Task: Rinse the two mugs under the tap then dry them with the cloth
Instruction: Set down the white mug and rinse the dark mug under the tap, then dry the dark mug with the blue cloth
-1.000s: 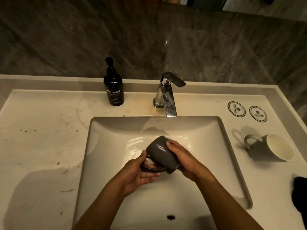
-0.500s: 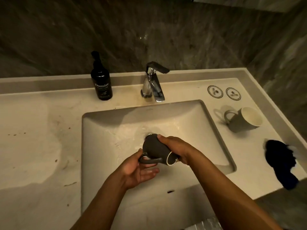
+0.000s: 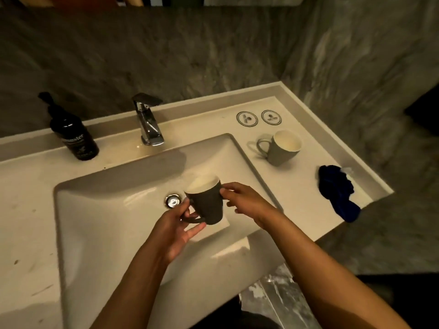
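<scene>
Grey stone walls are closing in a pale tabletop point(image 3: 297, 205) with a sunken sink point(image 3: 99, 210). Over the basin the left hand point(image 3: 175, 230) is gripping the dark mug point(image 3: 207, 203) by its handle, thumb and fingers curled round the loop. The right hand point(image 3: 247, 201) is lying against the mug's far side, fingertips touching the wall just under the rim, the lower fingers loose and spread; it is gripping nothing. Half a second ago that mug was lying tilted with its mouth toward the person and the right hand wrapped over it; now it is standing upright, showing a pale inside in which nothing can be made out. The view is also sitting further right than before.

Just left of the mug the drain point(image 3: 172, 201) is showing in the basin floor. Behind the basin the tap point(image 3: 148, 119) is standing with no water visible, and a black bottle point(image 3: 74, 136) is standing to its left. On the right tabletop the grey mug point(image 3: 281, 148) is standing upright, its pale inside showing nothing in it, two round stickers point(image 3: 259, 118) are lying behind it, and the blue cloth point(image 3: 337, 191) is lying crumpled near the front corner.
</scene>
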